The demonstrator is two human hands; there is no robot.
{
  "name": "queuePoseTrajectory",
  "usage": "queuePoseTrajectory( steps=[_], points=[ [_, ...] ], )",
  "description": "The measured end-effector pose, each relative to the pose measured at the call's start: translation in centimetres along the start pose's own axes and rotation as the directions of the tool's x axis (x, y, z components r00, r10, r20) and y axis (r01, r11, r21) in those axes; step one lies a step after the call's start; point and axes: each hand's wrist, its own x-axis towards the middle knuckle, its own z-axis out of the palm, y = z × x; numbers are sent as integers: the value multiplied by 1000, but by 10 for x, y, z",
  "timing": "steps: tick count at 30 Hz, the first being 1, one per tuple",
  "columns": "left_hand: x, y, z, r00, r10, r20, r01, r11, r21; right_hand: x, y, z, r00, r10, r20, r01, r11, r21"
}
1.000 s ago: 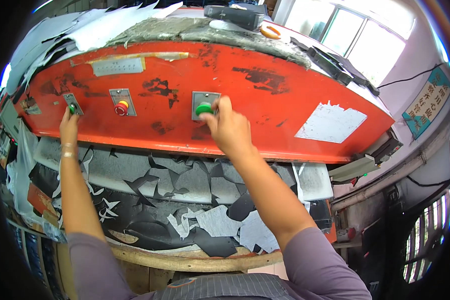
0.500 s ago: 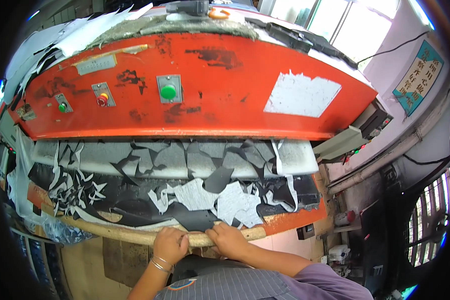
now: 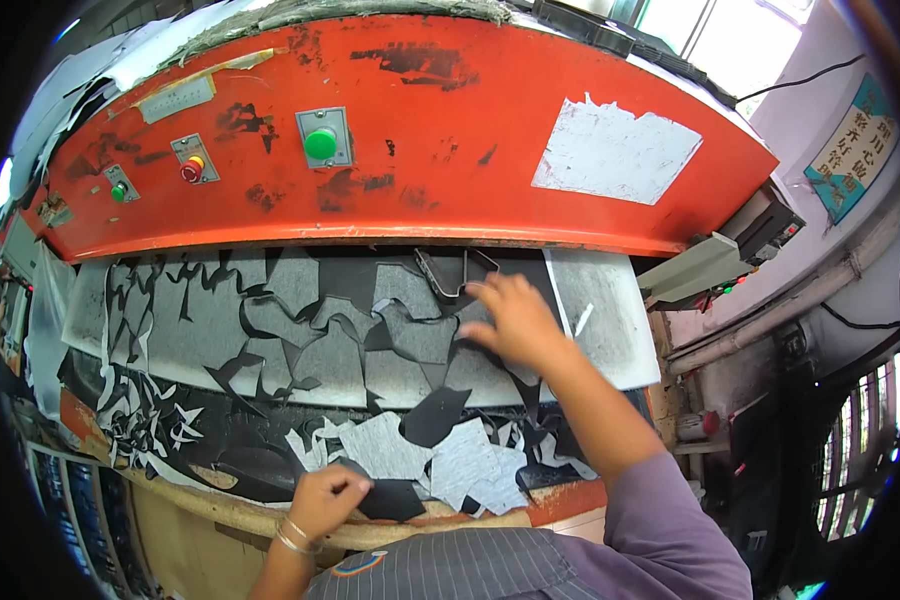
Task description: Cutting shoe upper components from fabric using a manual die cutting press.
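My right hand (image 3: 518, 318) reaches over the white cutting board (image 3: 620, 310) with its fingers apart. Its fingertips are beside a thin metal cutting die (image 3: 450, 285) near the press's lower edge; contact cannot be made out. Under the die lies a dark sheet (image 3: 295, 375), cut into shapes with gaps between them. At the front edge my left hand (image 3: 332, 497) is loosely curled, next to a dark cut piece (image 3: 395, 500); whatever its fingers hold is hidden. Light grey cut pieces (image 3: 385, 447) lie in front of the board, with a dark oval piece (image 3: 436, 416) by them.
A red press (image 3: 430, 190) spans the back, with a large green button (image 3: 320, 144) and a red knob (image 3: 192, 169). Tangled scraps (image 3: 145, 420) lie at the left front. A worn wooden rail (image 3: 240, 515) edges the table. A grey bracket (image 3: 700, 268) juts out at right.
My right hand has left the front rail and reached forward to the die. The board with the cut sheet shows farther out from under the press. My left hand stays near the rail.
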Motion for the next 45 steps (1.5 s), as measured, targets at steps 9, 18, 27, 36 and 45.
queuePoseTrajectory(
  steps=[9,18,27,36,45],
  points=[
    [141,21,38,996,81,-27,-85,955,-284,40,49,25,944,-65,322,24,991,130],
    [196,6,88,802,557,216,-562,826,-42,-74,-9,3,973,-199,116,69,732,677],
    [133,39,114,833,185,521,-381,875,298,-69,51,-13,941,334,62,-321,815,483],
    [154,72,91,907,305,290,-381,889,255,-63,86,26,918,358,-172,-340,932,125],
    [217,22,157,830,542,127,-520,672,528,-111,88,43,900,358,-247,-333,933,141]
  ],
)
